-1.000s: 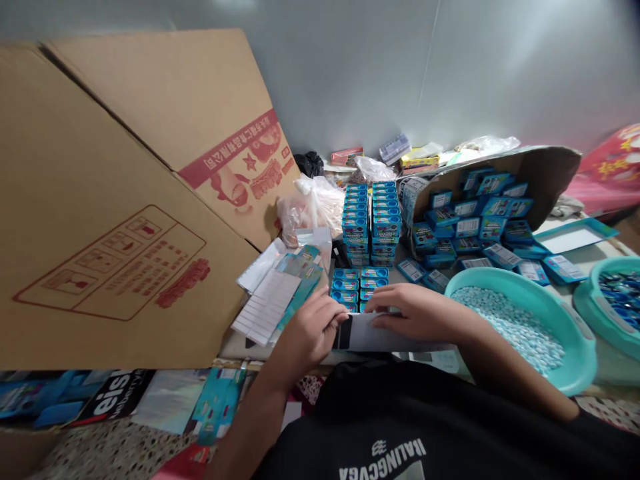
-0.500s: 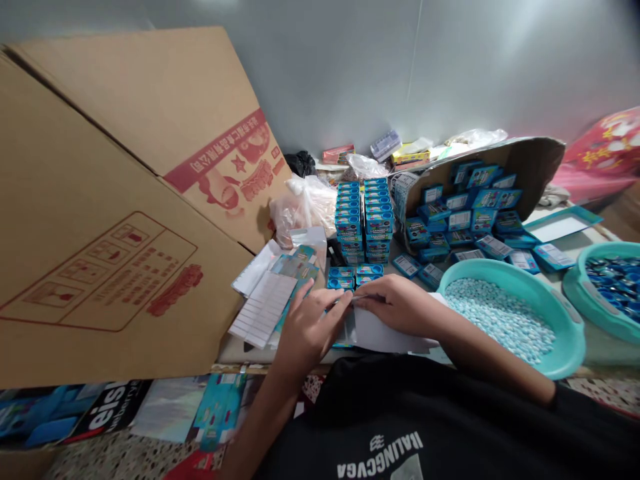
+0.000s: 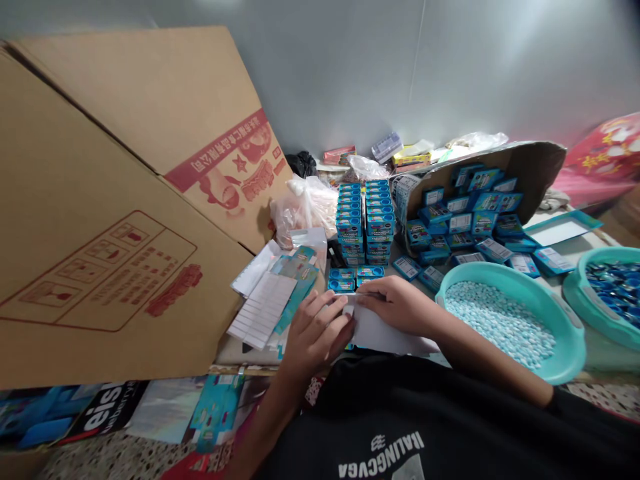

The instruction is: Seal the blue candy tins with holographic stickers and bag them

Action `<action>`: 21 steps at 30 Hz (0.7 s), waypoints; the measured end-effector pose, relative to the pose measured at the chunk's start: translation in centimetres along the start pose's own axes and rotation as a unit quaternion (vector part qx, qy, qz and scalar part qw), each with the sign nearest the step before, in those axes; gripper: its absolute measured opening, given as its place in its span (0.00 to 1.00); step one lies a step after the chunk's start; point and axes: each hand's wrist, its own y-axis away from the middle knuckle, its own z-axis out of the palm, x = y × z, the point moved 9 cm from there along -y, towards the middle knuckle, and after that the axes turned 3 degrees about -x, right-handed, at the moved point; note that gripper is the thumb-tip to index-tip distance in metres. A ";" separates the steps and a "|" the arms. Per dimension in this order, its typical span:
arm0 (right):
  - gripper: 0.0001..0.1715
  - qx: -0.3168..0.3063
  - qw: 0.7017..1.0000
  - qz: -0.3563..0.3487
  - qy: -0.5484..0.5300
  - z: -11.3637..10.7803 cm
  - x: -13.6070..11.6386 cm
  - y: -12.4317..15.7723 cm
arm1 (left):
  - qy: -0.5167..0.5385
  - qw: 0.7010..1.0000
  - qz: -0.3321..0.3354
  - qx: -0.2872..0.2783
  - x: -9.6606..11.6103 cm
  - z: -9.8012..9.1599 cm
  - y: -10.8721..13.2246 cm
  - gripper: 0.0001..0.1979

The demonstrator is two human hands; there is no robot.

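A white piece of card (image 3: 387,328) is between my hands, low over the front of the table. My right hand (image 3: 395,303) grips its upper edge, with the thumb hidden from view. At the card's left end, the bent fingers of my left hand (image 3: 317,327) press on a folded edge. The card's far face is turned away from me. Just beyond my fingers are small blue boxes (image 3: 342,273), and behind them two tall stacks of the same boxes (image 3: 379,230). To the left lie flat printed cartons and white lined sheets (image 3: 267,300).
A large cardboard box (image 3: 125,267) fills the left side. On the right stand a turquoise basin (image 3: 570,343) of pale blue candies and another basin (image 3: 575,287) with dark blue wrapped pieces. Behind them, a tipped carton (image 3: 545,170) spills many blue boxes. Plastic bags (image 3: 313,203) sit behind.
My left hand has drawn slightly down, its fingers curling more around the card's end. The card's upper edge now shows as a folded white strip. My right hand stays nearly in place.
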 end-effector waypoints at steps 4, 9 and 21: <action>0.19 0.101 0.990 0.087 0.039 -2.9 5.6 -0.7 | 0.189 0.970 -0.140 0.056 -2.8 0.7 1.9 0.09; 0.19 0.232 0.924 0.278 0.126 -7.3 16.3 2.2 | 0.395 0.695 -0.555 0.231 -10.0 4.4 10.6 0.15; 0.31 0.203 0.972 0.044 0.110 1.5 12.7 1.6 | 0.468 0.533 -0.670 0.216 -10.8 8.4 13.8 0.26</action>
